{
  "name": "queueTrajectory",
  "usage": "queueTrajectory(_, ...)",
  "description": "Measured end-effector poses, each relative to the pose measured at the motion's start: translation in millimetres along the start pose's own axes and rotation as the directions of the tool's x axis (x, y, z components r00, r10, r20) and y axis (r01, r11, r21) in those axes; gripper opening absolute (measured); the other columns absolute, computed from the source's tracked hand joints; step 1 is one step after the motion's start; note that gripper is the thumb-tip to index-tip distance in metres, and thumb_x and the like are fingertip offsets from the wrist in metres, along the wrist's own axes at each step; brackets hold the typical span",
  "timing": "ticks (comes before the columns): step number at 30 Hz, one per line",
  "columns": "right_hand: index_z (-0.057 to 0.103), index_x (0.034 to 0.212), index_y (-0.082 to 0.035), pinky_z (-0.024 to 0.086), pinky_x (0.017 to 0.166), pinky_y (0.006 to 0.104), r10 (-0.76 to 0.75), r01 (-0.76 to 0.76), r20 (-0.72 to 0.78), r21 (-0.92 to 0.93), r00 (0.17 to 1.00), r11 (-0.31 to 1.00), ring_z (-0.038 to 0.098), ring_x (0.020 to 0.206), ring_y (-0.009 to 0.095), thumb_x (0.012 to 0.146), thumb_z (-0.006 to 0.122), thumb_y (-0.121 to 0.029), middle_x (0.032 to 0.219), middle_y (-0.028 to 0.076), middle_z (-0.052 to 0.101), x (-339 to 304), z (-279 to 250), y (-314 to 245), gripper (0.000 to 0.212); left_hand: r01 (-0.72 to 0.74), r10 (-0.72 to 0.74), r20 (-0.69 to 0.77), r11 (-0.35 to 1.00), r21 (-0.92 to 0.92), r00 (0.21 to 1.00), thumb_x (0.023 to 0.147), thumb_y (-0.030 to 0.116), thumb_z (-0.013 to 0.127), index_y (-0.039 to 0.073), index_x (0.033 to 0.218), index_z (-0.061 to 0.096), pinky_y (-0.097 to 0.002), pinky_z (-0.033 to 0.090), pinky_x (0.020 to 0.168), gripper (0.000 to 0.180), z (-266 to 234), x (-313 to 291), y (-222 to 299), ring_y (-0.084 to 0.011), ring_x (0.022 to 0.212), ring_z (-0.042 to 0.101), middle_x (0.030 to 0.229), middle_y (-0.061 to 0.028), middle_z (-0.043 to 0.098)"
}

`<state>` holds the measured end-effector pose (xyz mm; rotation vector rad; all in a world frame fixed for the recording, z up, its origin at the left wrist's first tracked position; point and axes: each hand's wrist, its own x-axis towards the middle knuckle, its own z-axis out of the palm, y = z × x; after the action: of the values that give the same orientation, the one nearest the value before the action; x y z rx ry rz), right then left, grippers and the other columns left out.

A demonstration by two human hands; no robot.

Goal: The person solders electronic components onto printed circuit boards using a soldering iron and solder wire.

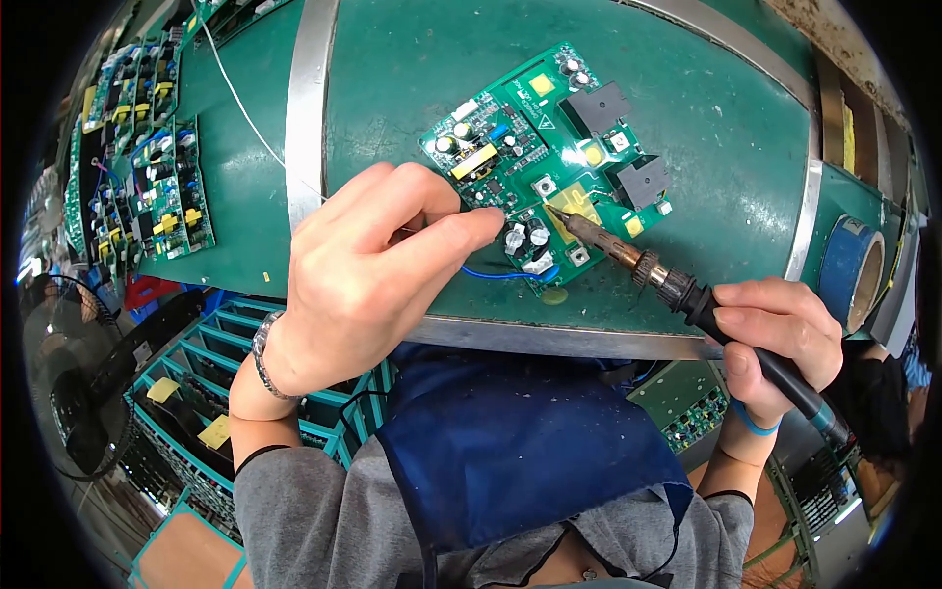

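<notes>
Yellow square labels (214,431) (left crates)

- The person is wearing grey sleeves (294,510) pushed up the forearms, showing at seven and five o'clock.
- A dark blue apron (510,452) is hanging down the middle, at six o'clock.
- A metal link bracelet (263,358) is circling the left wrist.
- A blue band (751,422) is ringing the right wrist.

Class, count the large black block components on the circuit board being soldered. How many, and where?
2: one black block near the board's far right edge, another black block just nearer, right of the soldering iron tip. None seem hidden.
</notes>
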<state>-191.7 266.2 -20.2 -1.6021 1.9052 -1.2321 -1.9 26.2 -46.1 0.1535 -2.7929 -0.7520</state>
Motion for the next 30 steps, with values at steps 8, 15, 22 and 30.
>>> queueTrajectory(8,0.07,0.09,0.001,0.057,0.066,0.0282,0.09,-0.094,-0.078,-0.05,0.993,0.994,0.069,0.079,0.024,0.074,0.075,-0.005,0.091,0.017,0.07,-4.8,16.6,-3.9,0.018,-0.028,0.028,-0.013,0.999,-0.028,1.0,0.066,-0.001,0.076,0.008,0.091,0.073,-0.0278,0.043,0.053,0.027,6.1,3.2,-3.9,-0.0168,0.064,0.055,0.074,-0.0037,0.054)
queueTrajectory(15,0.07,0.096,0.002,0.058,0.064,0.0273,0.117,-0.125,-0.125,-0.06,0.985,0.99,0.069,0.075,0.021,0.077,0.074,-0.008,0.092,0.018,0.07,-24.1,30.9,-12.9,0.022,-0.039,0.038,-0.026,0.998,-0.048,0.999,0.066,-0.001,0.077,0.007,0.093,0.073,-0.0274,0.043,0.053,0.028,9.2,4.2,-5.4,-0.0166,0.064,0.055,0.074,-0.0038,0.054)
queueTrajectory(22,0.066,0.092,0.003,0.056,0.053,0.0249,0.08,-0.088,-0.217,-0.028,0.973,0.996,0.067,0.061,0.018,0.087,0.068,-0.019,0.088,0.02,0.067,-35.0,15.9,-11.6,0.023,-0.079,0.079,-0.032,0.997,0.011,0.996,0.062,0.003,0.08,0.009,0.092,0.074,-0.0264,0.039,0.051,0.031,-2.8,-0.1,5.2,-0.0154,0.061,0.052,0.073,-0.0024,0.052)
queueTrajectory(30,0.066,0.087,0.004,0.053,0.051,0.0253,0.232,-0.214,-0.274,0.097,0.933,0.972,0.063,0.056,0.017,0.084,0.068,-0.022,0.084,0.02,0.066,-37.3,-1.0,-4.6,0.026,-0.112,0.111,-0.016,0.991,-0.068,0.994,0.061,0.002,0.08,0.007,0.088,0.073,-0.0265,0.037,0.048,0.028,10.0,1.9,11.9,-0.0157,0.062,0.05,0.073,-0.0017,0.052)
